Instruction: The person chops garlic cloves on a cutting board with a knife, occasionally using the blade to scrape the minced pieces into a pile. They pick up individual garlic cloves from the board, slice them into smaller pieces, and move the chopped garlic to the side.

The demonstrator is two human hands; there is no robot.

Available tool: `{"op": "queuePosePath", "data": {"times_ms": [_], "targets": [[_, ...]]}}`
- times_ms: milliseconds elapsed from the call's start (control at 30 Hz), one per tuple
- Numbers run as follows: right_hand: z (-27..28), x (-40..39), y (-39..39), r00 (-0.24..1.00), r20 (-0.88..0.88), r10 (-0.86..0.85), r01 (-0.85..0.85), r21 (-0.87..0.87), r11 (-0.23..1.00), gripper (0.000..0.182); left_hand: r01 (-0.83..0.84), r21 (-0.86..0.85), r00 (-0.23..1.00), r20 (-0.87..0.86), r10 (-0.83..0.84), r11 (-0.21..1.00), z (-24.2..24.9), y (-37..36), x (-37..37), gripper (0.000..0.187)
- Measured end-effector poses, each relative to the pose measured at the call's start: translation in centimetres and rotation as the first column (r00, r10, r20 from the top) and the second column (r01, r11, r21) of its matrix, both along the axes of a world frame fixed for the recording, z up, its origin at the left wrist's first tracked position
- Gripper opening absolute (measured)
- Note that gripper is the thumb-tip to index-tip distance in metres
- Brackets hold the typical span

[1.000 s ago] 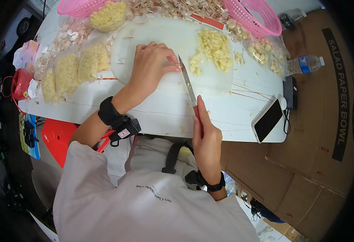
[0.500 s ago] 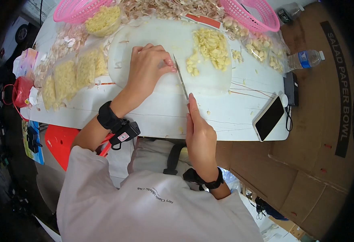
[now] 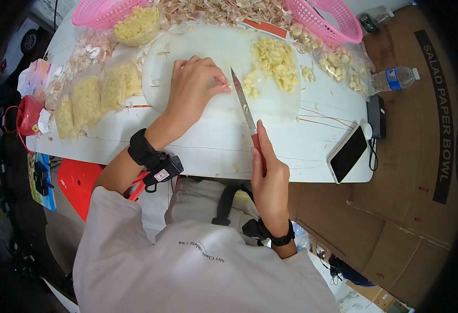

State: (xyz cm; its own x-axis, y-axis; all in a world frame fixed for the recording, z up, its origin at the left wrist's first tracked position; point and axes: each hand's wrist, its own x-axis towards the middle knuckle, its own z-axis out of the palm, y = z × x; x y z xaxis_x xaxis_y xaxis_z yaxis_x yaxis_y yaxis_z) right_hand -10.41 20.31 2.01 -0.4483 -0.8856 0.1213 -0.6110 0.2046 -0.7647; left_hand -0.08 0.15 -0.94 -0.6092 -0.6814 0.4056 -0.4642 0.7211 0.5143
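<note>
My right hand is wrapped round the red handle of a knife, its blade pointing away from me over the cutting board. A few pale bits cling to the blade. My left hand is pinched at the board's middle, left of the blade and apart from it. Between its thumb and fingertips a small pale tip shows, seemingly a garlic clove, mostly hidden by the fingers. Right of the blade lies a heap of sliced garlic, with a smaller cluster beside it.
Bags of chopped garlic lie at the left, near a filled tub. Garlic skins cover the back between pink baskets. Bagged peeled cloves, a water bottle and a phone are at the right.
My right hand has moved the knife to the right, away from my left fingertips, and its blade face now shows more. My left hand stays pinched in nearly the same place.
</note>
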Motion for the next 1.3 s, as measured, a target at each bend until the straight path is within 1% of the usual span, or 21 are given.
{"op": "queuePosePath", "data": {"times_ms": [133, 333, 433, 500, 533, 600, 833, 900, 933, 1033, 1100, 1133, 1200, 1233, 1300], "targets": [[-0.2, 0.2, 0.0, 1.0, -0.006, 0.026, -0.026, 0.021, 0.999, 0.053, -0.012, 0.004, 1.0, 0.017, 0.011, 1.0, 0.1, 0.0, 0.0, 0.016], [-0.8, 0.6, 0.0, 0.997, -0.073, 0.021, -0.019, 0.025, 1.0, 0.056, -0.009, -0.002, 1.0, 0.008, 0.009, 1.0, 0.1, 0.1, 0.0, 0.015], [-1.1, 1.4, 0.0, 0.992, -0.123, -0.001, 0.006, 0.038, 0.999, 0.058, -0.005, 0.016, 1.0, 0.005, 0.005, 1.0, 0.2, 0.1, 0.0, 0.014], [-1.5, 1.9, -0.1, 0.977, -0.212, -0.037, 0.046, 0.036, 0.998, 0.061, -0.005, 0.018, 1.0, 0.009, 0.005, 1.0, 0.2, 0.1, 0.0, 0.014], [-1.4, 2.2, -0.1, 0.977, -0.212, -0.036, 0.045, 0.036, 0.998, 0.061, -0.004, 0.018, 1.0, 0.013, 0.004, 1.0, 0.2, 0.1, 0.0, 0.014], [-1.0, 2.6, -0.2, 0.981, -0.186, -0.054, 0.08, 0.131, 0.988, 0.055, 0.003, 0.025, 1.0, -0.006, -0.003, 1.0, 0.1, 0.1, 0.0, 0.011], [-1.3, 2.9, -1.1, 0.959, -0.282, -0.043, 0.085, 0.138, 0.987, 0.055, 0.011, 0.0, 1.0, -0.029, -0.011, 1.0, 0.0, -0.1, 0.0, 0.007], [-2.1, 2.9, -1.2, 0.947, -0.319, -0.046, 0.085, 0.111, 0.99, 0.063, 0.012, -0.006, 1.0, -0.016, -0.012, 1.0, 0.0, 0.0, 0.0, 0.007], [-2.0, 2.8, -1.3, 0.946, -0.321, -0.051, 0.091, 0.108, 0.99, 0.063, 0.015, -0.012, 1.0, 0.0, -0.015, 1.0, 0.1, 0.0, 0.0, 0.008], [-1.8, 2.4, -1.4, 0.958, -0.281, -0.049, 0.088, 0.129, 0.988, 0.063, 0.013, -0.011, 1.0, -0.014, -0.013, 1.0, 0.0, 0.1, 0.0, 0.008], [-1.6, 1.8, -1.3, 0.988, -0.154, -0.026, 0.041, 0.096, 0.995, 0.059, 0.01, -0.007, 1.0, -0.012, -0.01, 1.0, 0.0, 0.2, 0.0, 0.008], [-1.5, 1.4, -1.2, 0.988, -0.155, -0.025, 0.039, 0.091, 0.995, 0.059, 0.001, 0.0, 1.0, -0.007, -0.001, 1.0, 0.0, 0.2, 0.0, 0.007], [-1.5, 0.5, -1.0, 0.999, -0.038, 0.015, -0.016, -0.017, 1.0, 0.054, -0.001, 0.01, 1.0, -0.021, 0.001, 1.0, 0.0, 0.1, 0.0, 0.005], [-1.1, 0.0, -0.8, 0.999, -0.04, 0.025, -0.026, -0.019, 0.999, 0.054, 0.002, 0.025, 0.999, -0.034, -0.001, 1.0, 0.0, 0.1, 0.1, 0.003], [-0.3, -0.5, -0.1, 0.998, 0.05, 0.034, -0.036, 0.036, 0.999, 0.05, 0.001, 0.021, 0.999, -0.036, 0.0, 1.0, 0.0, 0.1, 0.1, 0.003]]}}
